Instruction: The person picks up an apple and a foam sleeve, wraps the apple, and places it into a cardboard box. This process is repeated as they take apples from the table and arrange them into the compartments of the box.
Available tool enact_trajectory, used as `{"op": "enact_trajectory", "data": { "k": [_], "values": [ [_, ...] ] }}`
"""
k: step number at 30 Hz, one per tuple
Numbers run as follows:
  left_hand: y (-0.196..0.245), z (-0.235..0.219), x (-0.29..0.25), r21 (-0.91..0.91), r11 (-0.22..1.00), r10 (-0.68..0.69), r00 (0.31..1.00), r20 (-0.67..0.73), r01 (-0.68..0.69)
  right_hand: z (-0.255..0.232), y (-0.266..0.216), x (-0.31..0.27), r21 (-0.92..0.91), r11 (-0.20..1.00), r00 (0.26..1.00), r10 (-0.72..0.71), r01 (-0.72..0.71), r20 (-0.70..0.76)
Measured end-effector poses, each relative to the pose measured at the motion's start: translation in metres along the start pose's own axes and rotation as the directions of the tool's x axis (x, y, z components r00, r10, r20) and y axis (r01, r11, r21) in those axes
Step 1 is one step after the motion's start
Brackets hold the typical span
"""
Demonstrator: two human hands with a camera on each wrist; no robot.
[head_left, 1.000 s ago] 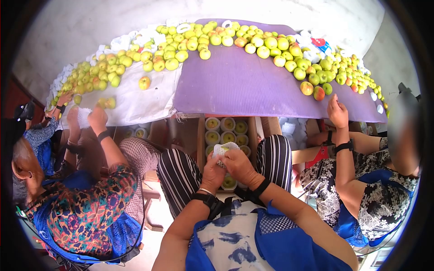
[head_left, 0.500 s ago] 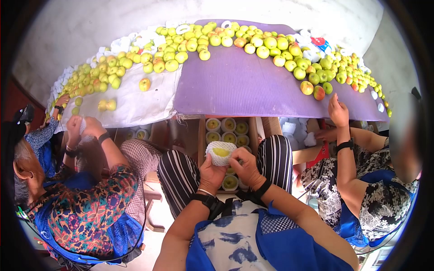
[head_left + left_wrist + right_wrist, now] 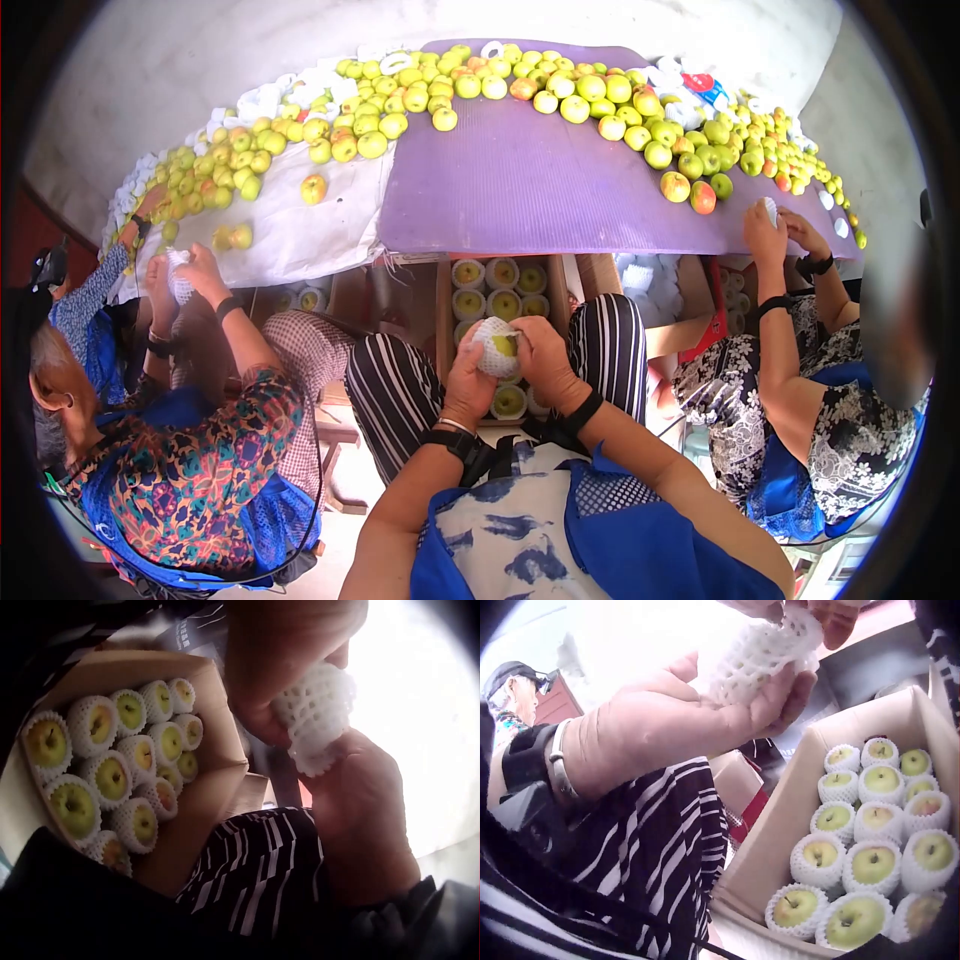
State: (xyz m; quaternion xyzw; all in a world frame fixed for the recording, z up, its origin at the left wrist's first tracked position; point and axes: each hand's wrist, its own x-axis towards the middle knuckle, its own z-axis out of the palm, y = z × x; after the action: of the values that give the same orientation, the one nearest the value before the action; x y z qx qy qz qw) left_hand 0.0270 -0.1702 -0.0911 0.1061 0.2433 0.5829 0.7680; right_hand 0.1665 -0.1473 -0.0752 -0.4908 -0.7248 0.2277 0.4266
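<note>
Over the lap, my left hand cradles an apple in a white foam net, its fingers curled round the underside in the right wrist view. My right hand pinches the rim of that foam net, where the mesh is drawn out at one end. In the head view a patch of green apple skin shows through the net's opening. Below both hands stands a cardboard box with rows of netted apples, stems mostly facing up.
A purple mat and a white sheet cover the table ahead, with many loose apples along the back. Persons sit close on both sides. To the right, an open box holds white foam nets.
The netted apple has turned more upright between my hands, and my right hand has stayed at the net's edge. The person on the right now has both hands raised with a white foam net.
</note>
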Motion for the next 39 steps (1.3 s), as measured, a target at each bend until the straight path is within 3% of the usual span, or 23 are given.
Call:
{"op": "enact_trajectory", "data": {
  "k": [1, 3, 4, 6, 9, 13, 14, 15, 19, 21, 22, 24, 28, 30, 34, 36, 37, 39],
  "values": [
    [0.001, 0.001, -0.002, 0.0, 1.0, -0.002, 1.0, 0.003, 0.002, 0.002, 0.001, -0.001, -0.003, 1.0, 1.0, 0.0, 0.0, -0.002],
    [0.004, 0.001, -0.004, 0.076, 0.996, -0.037, 0.999, -0.01, 0.037, 0.005, 0.002, -0.002, 0.133, 0.969, 0.975, 0.215, -0.206, -0.055],
    [0.003, -0.003, -0.004, 0.076, 0.996, -0.039, 0.999, -0.007, 0.039, 0.007, 0.0, -0.001, 0.131, 0.97, 0.975, 0.215, -0.206, -0.058],
    [0.001, -0.012, -0.003, 0.109, 0.993, -0.041, 0.999, 0.003, 0.041, 0.008, -0.004, 0.0, -0.051, 0.996, 0.997, 0.071, -0.072, -0.03],
    [0.0, -0.019, -0.004, 0.083, 0.995, -0.061, 0.998, 0.008, 0.06, 0.012, -0.01, -0.005, -0.087, 0.996, 0.995, -0.034, 0.026, -0.095],
    [0.002, -0.018, -0.007, 0.067, 0.994, -0.083, 0.996, 0.029, 0.081, 0.016, 0.006, -0.012, -0.092, 0.995, 0.995, -0.04, 0.031, -0.092],
    [0.003, -0.017, -0.008, 0.075, 0.994, -0.078, 0.997, 0.027, 0.076, 0.017, 0.009, -0.013, 0.137, 0.978, 0.984, 0.167, -0.158, -0.063],
    [0.005, -0.017, -0.008, 0.083, 0.994, -0.073, 0.997, 0.026, 0.071, 0.018, 0.01, -0.014, 0.349, 0.874, 0.934, 0.356, -0.338, 0.012],
    [0.008, -0.017, -0.01, 0.109, 0.989, -0.108, 0.992, 0.07, 0.1, 0.024, 0.026, -0.016, 0.51, 0.76, 0.896, 0.44, -0.404, 0.054],
    [0.009, -0.017, -0.011, 0.146, 0.977, -0.17, 0.982, 0.082, 0.157, 0.029, 0.031, -0.017, 0.66, 0.556, 0.813, 0.564, -0.505, 0.146],
    [0.01, -0.016, -0.012, 0.146, 0.977, -0.17, 0.982, 0.083, 0.157, 0.028, 0.029, -0.017, 0.66, 0.557, 0.813, 0.564, -0.504, 0.145],
    [0.01, -0.016, -0.014, 0.126, 0.984, -0.146, 0.98, 0.134, 0.13, 0.026, 0.024, -0.018, 0.765, 0.338, 0.733, 0.634, -0.549, 0.246],
    [0.01, -0.014, -0.014, 0.064, 0.996, -0.074, 0.994, 0.083, 0.069, 0.021, 0.017, -0.016, 0.674, 0.413, 0.731, 0.621, -0.613, 0.284],
    [0.009, -0.019, -0.013, 0.084, 0.996, 0.011, 0.999, 0.03, -0.013, 0.015, 0.013, -0.013, 0.517, 0.484, 0.696, 0.611, -0.706, 0.378],
    [0.007, -0.029, -0.008, -0.009, 1.0, 0.0, 1.0, 0.007, 0.0, 0.007, 0.008, -0.01, 0.463, 0.435, 0.63, 0.62, -0.772, 0.468],
    [0.007, -0.035, -0.005, -0.044, 0.998, -0.044, 0.999, 0.004, 0.044, 0.005, 0.007, -0.011, 0.656, 0.155, 0.618, 0.547, -0.738, 0.566],
    [0.01, -0.029, -0.007, -0.068, 0.994, -0.089, 0.995, -0.044, 0.086, 0.006, 0.007, -0.011, 0.656, 0.154, 0.617, 0.547, -0.739, 0.566],
    [0.011, -0.026, -0.007, -0.107, 0.987, -0.131, 0.988, -0.077, 0.123, 0.01, 0.009, -0.011, 0.754, -0.038, 0.672, 0.424, -0.656, 0.607]
  ]
}}
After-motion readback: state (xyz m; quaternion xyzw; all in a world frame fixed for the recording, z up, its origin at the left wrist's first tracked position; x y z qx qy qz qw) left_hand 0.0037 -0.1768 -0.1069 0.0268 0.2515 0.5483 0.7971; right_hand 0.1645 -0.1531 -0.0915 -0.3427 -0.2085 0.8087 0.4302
